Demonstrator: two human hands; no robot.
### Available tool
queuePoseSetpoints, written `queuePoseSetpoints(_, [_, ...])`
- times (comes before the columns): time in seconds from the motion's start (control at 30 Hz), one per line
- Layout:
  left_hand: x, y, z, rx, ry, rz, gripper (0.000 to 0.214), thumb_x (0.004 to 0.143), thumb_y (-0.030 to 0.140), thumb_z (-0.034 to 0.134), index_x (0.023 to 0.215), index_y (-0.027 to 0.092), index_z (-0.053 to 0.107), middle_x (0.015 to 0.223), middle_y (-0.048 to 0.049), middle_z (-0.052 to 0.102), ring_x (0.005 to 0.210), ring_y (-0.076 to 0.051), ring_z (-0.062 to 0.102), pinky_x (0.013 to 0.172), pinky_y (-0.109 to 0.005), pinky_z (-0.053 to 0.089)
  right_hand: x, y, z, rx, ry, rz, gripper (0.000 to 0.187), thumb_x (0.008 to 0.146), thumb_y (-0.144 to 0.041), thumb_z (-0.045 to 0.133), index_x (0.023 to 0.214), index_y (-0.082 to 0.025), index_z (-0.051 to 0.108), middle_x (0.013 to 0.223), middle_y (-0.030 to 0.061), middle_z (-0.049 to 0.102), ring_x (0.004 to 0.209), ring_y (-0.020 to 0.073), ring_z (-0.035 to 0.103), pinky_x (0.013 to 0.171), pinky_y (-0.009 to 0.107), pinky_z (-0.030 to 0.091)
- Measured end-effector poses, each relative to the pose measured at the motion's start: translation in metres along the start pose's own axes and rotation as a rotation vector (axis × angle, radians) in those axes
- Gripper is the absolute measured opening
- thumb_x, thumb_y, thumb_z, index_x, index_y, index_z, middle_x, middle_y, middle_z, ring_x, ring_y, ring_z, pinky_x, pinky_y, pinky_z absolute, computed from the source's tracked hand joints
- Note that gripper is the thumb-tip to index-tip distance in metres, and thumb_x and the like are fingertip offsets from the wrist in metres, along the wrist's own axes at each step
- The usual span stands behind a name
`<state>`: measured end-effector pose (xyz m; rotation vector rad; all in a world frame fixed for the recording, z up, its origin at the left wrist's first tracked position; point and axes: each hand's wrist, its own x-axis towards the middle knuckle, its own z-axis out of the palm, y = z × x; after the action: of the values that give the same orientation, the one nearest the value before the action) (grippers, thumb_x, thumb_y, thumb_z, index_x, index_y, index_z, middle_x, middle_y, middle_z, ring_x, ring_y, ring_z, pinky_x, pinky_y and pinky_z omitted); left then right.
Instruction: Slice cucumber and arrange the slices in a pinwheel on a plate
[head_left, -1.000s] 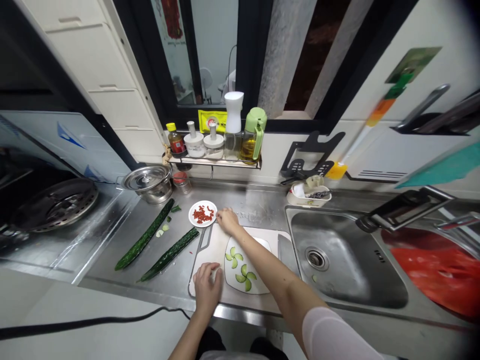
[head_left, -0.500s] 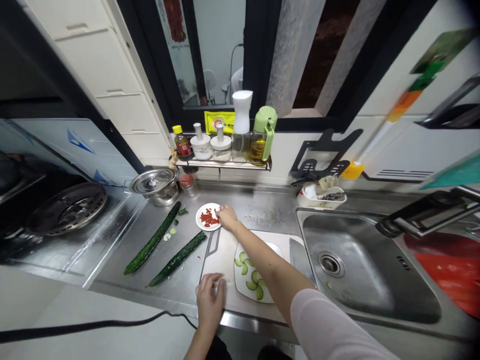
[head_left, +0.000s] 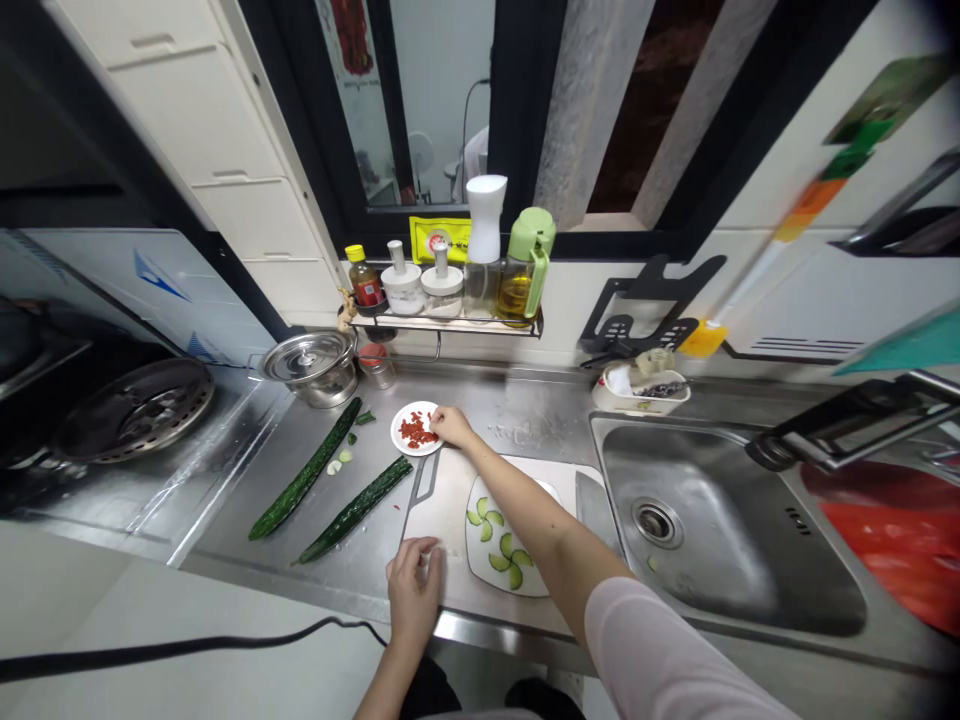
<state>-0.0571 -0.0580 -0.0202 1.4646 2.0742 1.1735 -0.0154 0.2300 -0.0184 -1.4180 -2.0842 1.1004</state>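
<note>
- The person's right hand [head_left: 453, 426] is at the right rim of the small round white plate [head_left: 397, 445], fingertips bunched together; whether they pinch any chopped red pieces [head_left: 414, 430] cannot be told.
- That plate sits on the counter by the pale cutting board's [head_left: 450, 500] far left corner; pressing on its rim could tip it and scatter the pieces.
- The left hand [head_left: 414, 590], loosely curled, thumb apart, holds nothing visible near the board's left edge.
- The right forearm crosses above the squarish white plate [head_left: 478, 562]; dipping could smear its green crescent slices [head_left: 511, 562] out of their pinwheels.
</note>
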Motion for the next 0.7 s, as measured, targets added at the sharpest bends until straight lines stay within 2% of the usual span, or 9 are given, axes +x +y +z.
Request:
queuePoseSetpoints(0.17, [0.002,0.002,0.004,-0.004,-0.02,0.022,0.027,0.09,0.042,0.048,0.092,0.024,0.066,0.086,-0.0052,0.067,0.071,-0.018,0.061,0.077,-0.036,0.049,0.006,-0.004,0.0,0.265,0.028,0.132,0.004,0.068,-0.014,0.061,0.065,-0.017,0.061,0.058,-0.0035,0.06,0.057,0.0092,0.054,0.059,0.019,0.041])
queuePoseSetpoints(0.33, [0.0,0.002,0.004,0.008,-0.014,0.015,0.028,0.09,0.043,0.047,0.094,0.023,0.067,0.088,-0.0059,0.067,0.074,-0.019,0.062,0.078,-0.036,0.049,-0.001,-0.008,-0.013,0.511,-0.074,0.229,0.005,0.071,-0.019,0.064,0.069,-0.015,0.062,0.053,-0.0023,0.058,0.047,0.0073,0.049,0.044,0.016,0.035])
queuePoseSetpoints(0.47, [0.003,0.004,0.006,-0.008,-0.022,0.015,0.027,0.089,0.04,0.048,0.094,0.022,0.067,0.085,-0.0053,0.066,0.073,-0.018,0.061,0.075,-0.034,0.049,-0.021,-0.009,-0.031,0.667,-0.16,0.259,0.008,0.076,-0.024,0.065,0.076,-0.016,0.064,0.065,0.0009,0.064,0.05,0.0067,0.052,0.043,0.015,0.037])
queuePoseSetpoints(0.63, [0.01,0.015,0.015,-0.075,-0.043,0.015,0.025,0.087,0.038,0.051,0.093,0.02,0.067,0.085,-0.0055,0.066,0.072,-0.017,0.059,0.075,-0.032,0.049,-0.06,-0.007,-0.06,1.131,-0.233,0.291,0.009,0.077,-0.021,0.068,0.081,-0.016,0.062,0.073,0.0014,0.066,0.057,0.0072,0.056,0.051,0.016,0.044])
queuePoseSetpoints(0.7, [0.019,0.024,0.019,-0.133,-0.04,-0.02,0.026,0.086,0.039,0.052,0.095,0.019,0.066,0.087,-0.0059,0.066,0.073,-0.017,0.06,0.074,-0.031,0.049,-0.078,-0.006,-0.072,1.235,-0.225,0.301,0.009,0.078,-0.02,0.068,0.083,-0.016,0.061,0.075,0.0011,0.065,0.06,0.008,0.057,0.055,0.018,0.046])
